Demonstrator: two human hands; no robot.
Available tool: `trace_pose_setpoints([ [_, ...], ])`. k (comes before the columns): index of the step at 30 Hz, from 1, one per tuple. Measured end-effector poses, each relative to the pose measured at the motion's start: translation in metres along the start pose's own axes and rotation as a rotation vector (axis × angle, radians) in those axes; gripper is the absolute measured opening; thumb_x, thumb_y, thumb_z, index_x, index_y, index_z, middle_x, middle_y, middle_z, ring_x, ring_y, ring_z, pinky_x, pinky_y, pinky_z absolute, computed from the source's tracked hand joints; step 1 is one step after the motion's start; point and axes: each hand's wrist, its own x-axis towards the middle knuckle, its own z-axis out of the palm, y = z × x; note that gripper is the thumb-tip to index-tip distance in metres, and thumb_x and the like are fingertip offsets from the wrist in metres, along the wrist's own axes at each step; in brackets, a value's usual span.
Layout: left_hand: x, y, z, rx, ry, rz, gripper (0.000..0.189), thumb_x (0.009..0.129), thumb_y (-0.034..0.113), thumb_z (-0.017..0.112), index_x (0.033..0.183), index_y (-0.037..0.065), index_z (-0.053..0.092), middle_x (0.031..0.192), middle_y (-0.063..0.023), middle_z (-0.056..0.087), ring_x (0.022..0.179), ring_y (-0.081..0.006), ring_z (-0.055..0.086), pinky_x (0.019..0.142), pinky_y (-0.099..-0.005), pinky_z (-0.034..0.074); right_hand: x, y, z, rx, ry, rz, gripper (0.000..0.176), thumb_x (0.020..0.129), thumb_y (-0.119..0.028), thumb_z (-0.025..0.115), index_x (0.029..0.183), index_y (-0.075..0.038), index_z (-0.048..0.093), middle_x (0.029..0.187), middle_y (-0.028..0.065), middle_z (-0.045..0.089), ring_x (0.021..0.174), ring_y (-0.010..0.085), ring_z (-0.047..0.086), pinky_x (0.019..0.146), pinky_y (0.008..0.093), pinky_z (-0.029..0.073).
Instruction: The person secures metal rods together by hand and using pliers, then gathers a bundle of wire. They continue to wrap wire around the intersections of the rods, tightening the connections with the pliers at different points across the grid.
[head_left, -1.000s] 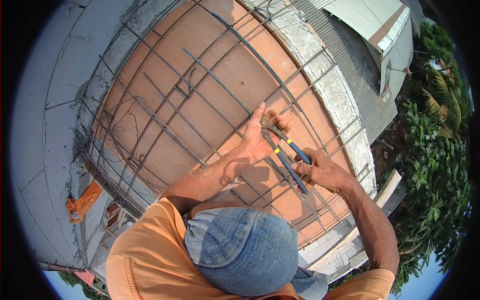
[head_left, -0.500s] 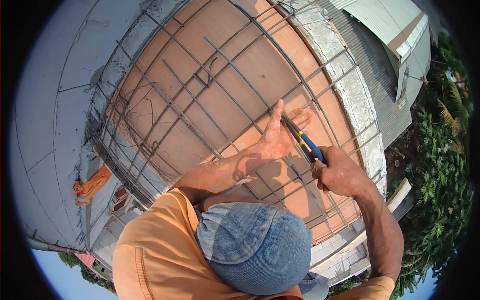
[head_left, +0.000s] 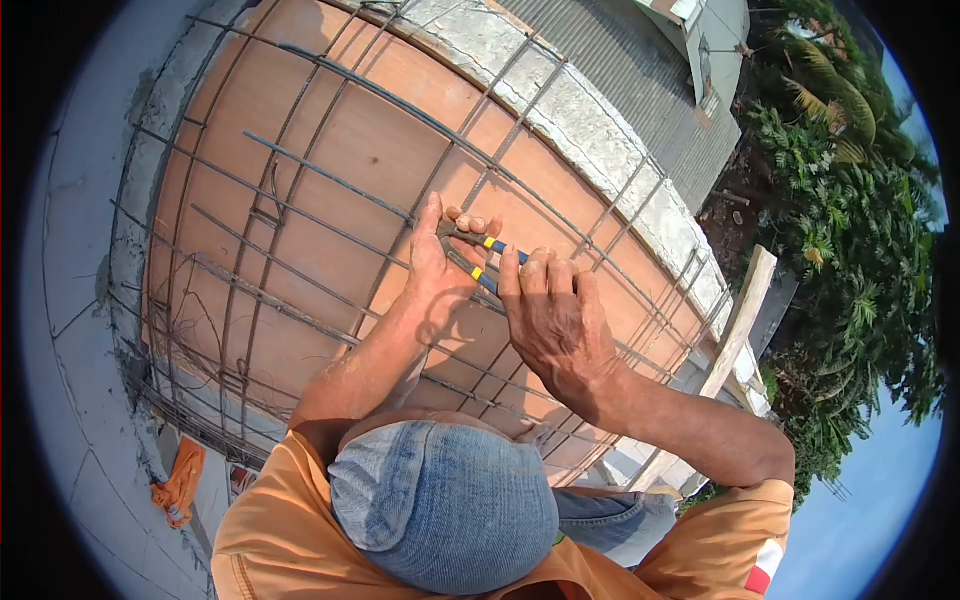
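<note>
Pliers point(head_left: 487, 243) with blue and yellow handles lie across the space between my hands, their handles spread apart. My right hand point(head_left: 560, 320) is closed around the handle ends, back of the hand up. At the jaws, my left hand point(head_left: 436, 258) is palm up with its thumb raised and its fingers curled beside the plier head. Whatever those fingers pinch is too small or hidden to make out. Both hands are just above a grid of steel rebar point(head_left: 340, 170), near a crossing of bars. Under the grid lies an orange-brown panel point(head_left: 330, 120).
A rough concrete edge point(head_left: 600, 120) borders the panel, with corrugated roofing point(head_left: 640, 85) beyond. Thin loose wires point(head_left: 195, 330) tangle at the left. A wooden plank point(head_left: 740, 320) juts out at right, near trees point(head_left: 850, 250). An orange cloth point(head_left: 182, 480) hangs at lower left.
The view has turned, swinging the grid to the left. My right hand has come closer to the left and turned back-up over the handles, which are wider apart. The left fingers have curled from outstretched.
</note>
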Motion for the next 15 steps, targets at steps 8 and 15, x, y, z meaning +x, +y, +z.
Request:
trace_pose_setpoints([
  [8, -0.016, -0.001, 0.007, 0.021, -0.008, -0.006, 0.05, 0.092, 0.05, 0.057, 0.106, 0.002, 0.05, 0.102, -0.0145, 0.057, 0.107, -0.0297, 0.057, 0.105, -0.0458, 0.045, 0.01, 0.031, -0.001, 0.98, -0.512, 0.33, 0.019, 0.076, -0.01, 0.065, 0.08, 0.008, 0.061, 0.07, 0.027, 0.063, 0.071, 0.0361, 0.068, 0.061, 0.0401, 0.055],
  [15, -0.008, 0.002, 0.001, -0.003, 0.045, 0.057, 0.033, 0.098, 0.037, 0.052, 0.091, 0.006, 0.056, 0.081, -0.0067, 0.061, 0.084, -0.0219, 0.063, 0.087, -0.0398, 0.052, -0.029, 0.022, 0.033, 2.306, -0.806, 0.858, 0.027, 0.097, -0.019, 0.051, 0.092, 0.006, 0.057, 0.08, 0.015, 0.065, 0.064, 0.0227, 0.068, 0.056, 0.0312, 0.059],
])
